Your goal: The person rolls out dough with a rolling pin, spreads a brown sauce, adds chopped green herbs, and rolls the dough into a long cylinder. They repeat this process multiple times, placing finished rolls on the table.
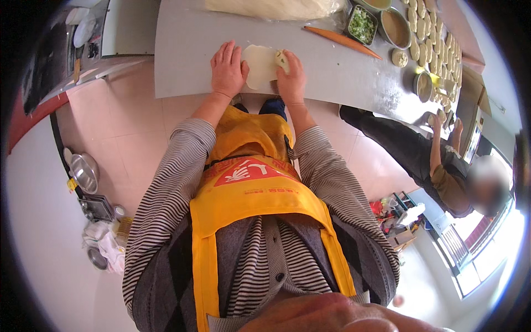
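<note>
A thin, pale sheet of dough (258,66) lies flat near the front edge of the grey worktop (186,54). At its left edge rests my left hand (228,68), palm down, thumb against the dough and nothing held. My right hand (291,76) is closed around a small dough roll (281,60) with green flecks, at the sheet's right end. The palm and fingers hide part of that roll. Farther right, a tapered wooden rolling pin (342,42) lies slantwise, apart from both hands.
Behind the sheet lies a large dough mass (274,8) in clear plastic. Chopped greens fill a metal container (362,25), beside a metal bowl (395,29) of brownish paste. Many dough pieces (435,45) stand in rows at right. A co-worker (448,178) handles dough at the far end.
</note>
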Demonstrator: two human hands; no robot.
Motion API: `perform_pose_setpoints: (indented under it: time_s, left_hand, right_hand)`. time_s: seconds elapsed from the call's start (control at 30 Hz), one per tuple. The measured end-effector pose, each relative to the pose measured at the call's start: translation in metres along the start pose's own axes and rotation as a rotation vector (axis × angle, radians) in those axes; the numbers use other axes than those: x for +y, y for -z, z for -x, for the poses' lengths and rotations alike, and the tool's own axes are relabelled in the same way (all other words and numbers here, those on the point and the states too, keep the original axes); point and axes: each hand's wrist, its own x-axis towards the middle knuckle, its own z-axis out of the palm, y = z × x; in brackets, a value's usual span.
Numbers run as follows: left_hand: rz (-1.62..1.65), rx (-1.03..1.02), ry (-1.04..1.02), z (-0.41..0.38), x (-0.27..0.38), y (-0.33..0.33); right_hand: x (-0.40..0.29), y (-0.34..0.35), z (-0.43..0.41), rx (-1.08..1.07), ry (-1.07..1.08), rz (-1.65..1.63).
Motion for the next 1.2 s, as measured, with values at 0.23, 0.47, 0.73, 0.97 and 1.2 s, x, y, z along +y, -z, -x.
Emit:
perform_pose_setpoints:
  time_s: [0.23, 0.47, 0.73, 0.97, 1.2]
  left_hand:
    - [0.028, 0.009, 0.015, 0.002, -0.001, 0.002]
    - [0.358, 0.009, 0.045, 0.007, -0.017, 0.023]
    - [0.627, -0.022, 0.15, 0.002, 0.003, 0.034]
    - [0.934, -0.277, 0.123, -0.044, 0.082, -0.01]
    - [1.585, -0.578, 0.672, -0.063, 0.133, -0.037]
  right_hand:
    - [-0.049, 0.041, -0.016, 0.18, -0.593, -1.321]
    - [-0.103, 0.075, -0.009, 0.084, -0.526, -1.377]
    - [-0.106, 0.161, -0.019, 0.106, -0.33, -1.196]
    - [-0.075, 0.206, -0.024, 0.196, -0.336, -1.098]
    - [-0.072, 0.219, -0.021, 0.295, -0.327, -1.143]
